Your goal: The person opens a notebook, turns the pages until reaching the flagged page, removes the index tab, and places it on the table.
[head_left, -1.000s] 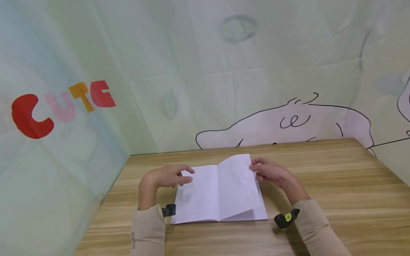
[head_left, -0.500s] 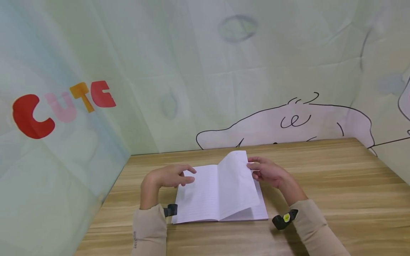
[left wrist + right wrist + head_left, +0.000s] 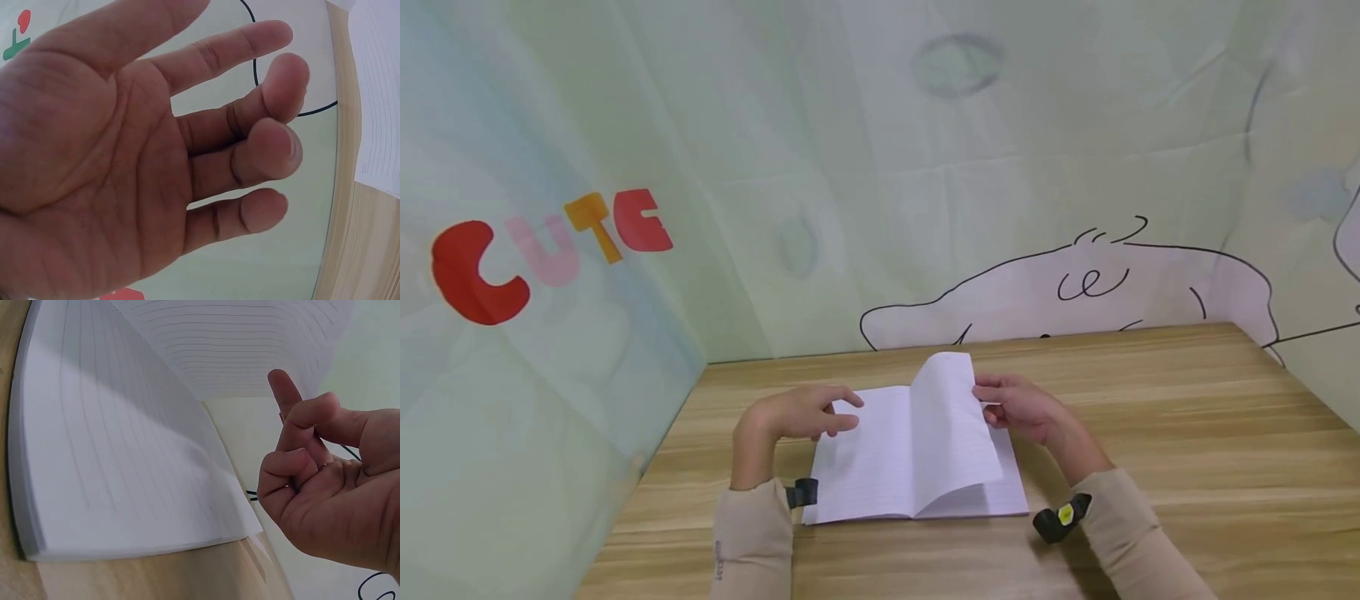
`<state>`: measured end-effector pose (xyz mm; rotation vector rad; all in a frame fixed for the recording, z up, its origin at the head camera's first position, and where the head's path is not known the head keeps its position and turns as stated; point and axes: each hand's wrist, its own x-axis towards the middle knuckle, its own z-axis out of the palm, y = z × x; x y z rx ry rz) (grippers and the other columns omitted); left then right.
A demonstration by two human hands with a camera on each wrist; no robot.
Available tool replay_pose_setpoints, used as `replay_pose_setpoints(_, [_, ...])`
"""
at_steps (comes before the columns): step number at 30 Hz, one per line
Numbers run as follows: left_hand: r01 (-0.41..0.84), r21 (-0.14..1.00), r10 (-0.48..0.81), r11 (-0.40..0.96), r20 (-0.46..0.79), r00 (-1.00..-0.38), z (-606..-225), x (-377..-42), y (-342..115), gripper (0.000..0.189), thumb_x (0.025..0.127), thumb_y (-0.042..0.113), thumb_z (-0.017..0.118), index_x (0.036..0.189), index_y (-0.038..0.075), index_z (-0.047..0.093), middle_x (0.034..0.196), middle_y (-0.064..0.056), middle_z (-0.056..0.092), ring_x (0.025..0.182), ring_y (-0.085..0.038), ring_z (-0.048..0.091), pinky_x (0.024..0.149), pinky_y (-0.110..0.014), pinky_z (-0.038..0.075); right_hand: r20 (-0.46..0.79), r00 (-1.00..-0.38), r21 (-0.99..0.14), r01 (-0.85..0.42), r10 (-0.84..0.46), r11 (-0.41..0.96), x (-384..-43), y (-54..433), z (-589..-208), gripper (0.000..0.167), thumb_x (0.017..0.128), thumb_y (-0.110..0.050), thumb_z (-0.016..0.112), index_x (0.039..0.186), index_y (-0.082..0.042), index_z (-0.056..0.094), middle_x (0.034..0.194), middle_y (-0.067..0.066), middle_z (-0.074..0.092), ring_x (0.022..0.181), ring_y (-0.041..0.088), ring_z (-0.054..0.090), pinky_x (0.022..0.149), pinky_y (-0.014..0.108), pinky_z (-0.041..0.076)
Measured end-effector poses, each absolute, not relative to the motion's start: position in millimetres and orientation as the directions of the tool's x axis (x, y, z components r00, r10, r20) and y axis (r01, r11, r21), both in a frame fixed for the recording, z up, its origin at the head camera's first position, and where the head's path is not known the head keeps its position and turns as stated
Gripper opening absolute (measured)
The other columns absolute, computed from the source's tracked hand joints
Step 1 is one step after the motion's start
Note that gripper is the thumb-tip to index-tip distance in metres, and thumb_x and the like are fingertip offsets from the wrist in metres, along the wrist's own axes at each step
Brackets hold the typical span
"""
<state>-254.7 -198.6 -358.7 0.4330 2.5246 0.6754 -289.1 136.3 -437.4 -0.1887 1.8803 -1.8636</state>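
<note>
An open notebook [image 3: 865,467] with ruled white pages lies on the table. One page [image 3: 947,433] of its right half is raised and bows upward; in the right wrist view its lined underside [image 3: 225,350] hangs over the pages below. My right hand [image 3: 1018,408] pinches the outer edge of this page near its far corner, ring and little fingers curled in the right wrist view. Over the notebook's left edge hovers my left hand [image 3: 805,412], its fingers loosely bent and spread. The left wrist view shows its bare palm [image 3: 125,162], holding nothing.
The wood-grain table [image 3: 1150,417] extends on both sides of the notebook. Behind and to the left stand pale printed cloth walls [image 3: 820,183] with cartoon drawings and coloured letters. Black camera straps [image 3: 1060,518] sit at both wrists.
My right hand has moved a little to the left with the page edge, and the page now curves up more steeply. The left hand has shifted only slightly right.
</note>
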Motion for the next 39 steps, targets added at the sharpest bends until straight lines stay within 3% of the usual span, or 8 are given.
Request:
replay_pose_setpoints(10, [0.228,0.53,0.462,0.817,-0.362,-0.81,-358,-255,-195,0.042,0.1,0.032,0.062,0.14,0.016,0.057,0.093,-0.007,0.061,0.077,-0.025,0.059,0.073,-0.037,0.047,-0.226,-0.865,-0.97,0.244,-0.448,0.019,-285,124,-444,0.033,0.105,-0.009,0.049,0.133,0.008,0.048,0.083,-0.002,0.057,0.061,0.01,0.049,0.064,0.023,0.04])
replay_pose_setpoints(19, [0.309,0.538,0.537,0.785,-0.34,-0.772,-359,-256,-186,0.045,0.1,0.03,0.061,0.143,0.016,0.055,0.082,-0.003,0.057,0.068,-0.018,0.055,0.067,-0.032,0.046,-0.251,-0.847,-0.967,0.238,-0.469,0.089,-282,108,-451,0.041,0.106,-0.024,0.051,0.134,0.006,0.051,0.096,0.004,0.061,0.061,0.01,0.047,0.064,0.023,0.037])
replay_pose_setpoints(29, [0.319,0.535,0.544,0.782,-0.336,-0.769,-360,-255,-169,0.053,0.099,0.03,0.064,0.15,0.025,0.048,0.094,-0.003,0.06,0.068,-0.022,0.058,0.065,-0.031,0.047,-0.258,-0.844,-0.965,0.245,-0.471,0.089,-277,97,-456,0.049,0.105,-0.028,0.053,0.141,0.004,0.046,0.1,0.008,0.064,0.062,0.012,0.047,0.063,0.023,0.04])
replay_pose_setpoints(34, [0.345,0.524,0.562,0.779,-0.338,-0.755,-361,-254,-161,0.054,0.099,0.034,0.064,0.15,0.03,0.047,0.089,-0.007,0.065,0.068,-0.025,0.061,0.066,-0.03,0.046,-0.288,-0.832,-0.957,0.266,-0.475,0.114,-273,92,-457,0.057,0.104,-0.032,0.055,0.148,0.0,0.04,0.101,0.009,0.062,0.065,0.014,0.048,0.065,0.024,0.041])
replay_pose_setpoints(39, [0.382,0.497,0.576,0.779,-0.326,-0.749,-360,-252,-154,0.055,0.098,0.036,0.064,0.15,0.032,0.047,0.089,-0.001,0.062,0.069,-0.024,0.062,0.067,-0.03,0.046,-0.293,-0.825,-0.956,0.269,-0.484,0.12,-271,88,-457,0.063,0.103,-0.034,0.056,0.152,-0.001,0.035,0.101,0.008,0.063,0.064,0.014,0.048,0.064,0.024,0.041])
